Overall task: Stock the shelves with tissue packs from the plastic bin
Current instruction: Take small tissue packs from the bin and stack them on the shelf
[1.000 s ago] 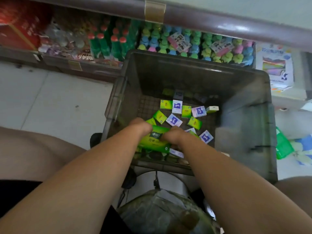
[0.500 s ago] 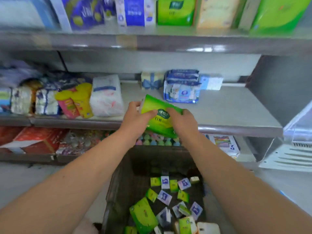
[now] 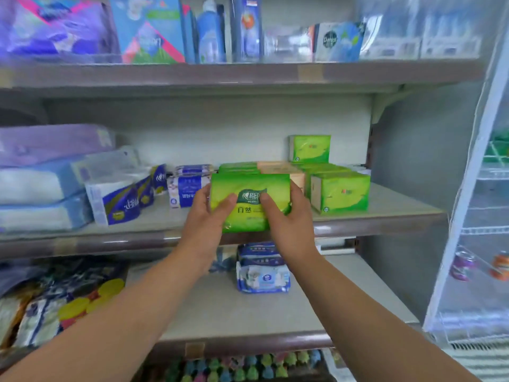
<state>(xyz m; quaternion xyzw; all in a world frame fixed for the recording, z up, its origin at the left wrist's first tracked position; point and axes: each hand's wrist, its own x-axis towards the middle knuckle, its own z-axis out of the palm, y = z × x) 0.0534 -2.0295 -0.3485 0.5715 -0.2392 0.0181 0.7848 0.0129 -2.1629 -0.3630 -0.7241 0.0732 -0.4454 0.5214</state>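
Tissue pack [image 3: 249, 205], green, is held upright at the near edge of the middle shelf [image 3: 385, 213], label facing the camera. Whether its lower edge touches the shelf lip cannot be told.

Left hand [image 3: 205, 213] grips the pack's left side, thumb laid across the front face. Right hand [image 3: 289, 219] grips the right side in the same way, thumb on the front by the logo. Both hands are clamped on the pack, one at each end.

Behind and right of the held pack, more green packs [image 3: 341, 194] sit on the same shelf, with an orange pack [image 3: 283, 169] between them and one green pack standing upright [image 3: 309, 148] at the far wall. Blue-and-white packs [image 3: 190, 186] lie just left of the left hand. On the lower shelf [image 3: 248, 312] a blue wipes bundle [image 3: 263, 274] sits below the hands. A glass-door cooler [image 3: 482, 216] stands at the right.
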